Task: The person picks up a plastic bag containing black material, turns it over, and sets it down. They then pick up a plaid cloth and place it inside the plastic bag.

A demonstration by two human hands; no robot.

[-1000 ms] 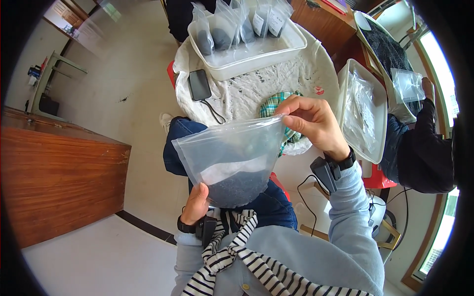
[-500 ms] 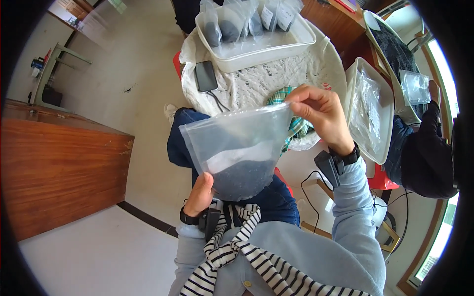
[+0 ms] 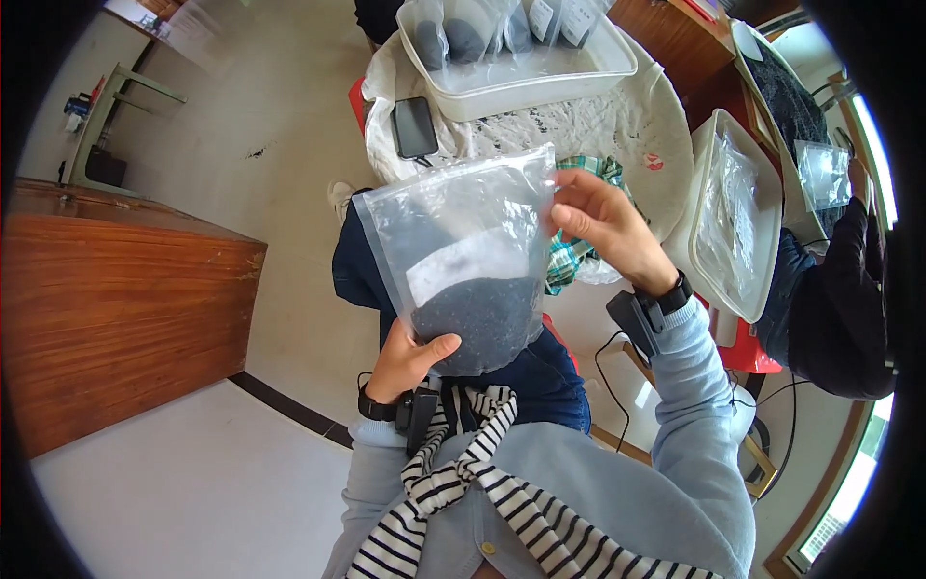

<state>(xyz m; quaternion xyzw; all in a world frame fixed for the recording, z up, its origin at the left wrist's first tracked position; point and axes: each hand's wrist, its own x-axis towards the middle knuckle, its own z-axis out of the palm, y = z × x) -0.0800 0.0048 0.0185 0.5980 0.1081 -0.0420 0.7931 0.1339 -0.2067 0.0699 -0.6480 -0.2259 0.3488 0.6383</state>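
Observation:
A clear zip bag (image 3: 463,217), part filled with dark granules and with a white label inside, stands upright over my lap. My left hand (image 3: 410,365) grips its lower left corner, thumb across the front and the other fingers mostly hidden behind. At the upper right edge of the bag is my right hand (image 3: 610,232), its thumb and fingers apart, the tips at or just beside the plastic. Behind that hand lies a green plaid cloth (image 3: 569,268).
A white tray (image 3: 540,95) of similar filled bags and a black phone (image 3: 415,127) rest on the cloth-covered round table (image 3: 666,135). To the right, a white bin (image 3: 687,241) holds clear bags. Another person (image 3: 839,309) at far right holds a clear bag (image 3: 822,176).
The bag has tipped up to face me more squarely. My right hand has loosened its pinch on the top corner and sits slightly lower; my left thumb now lies across the front.

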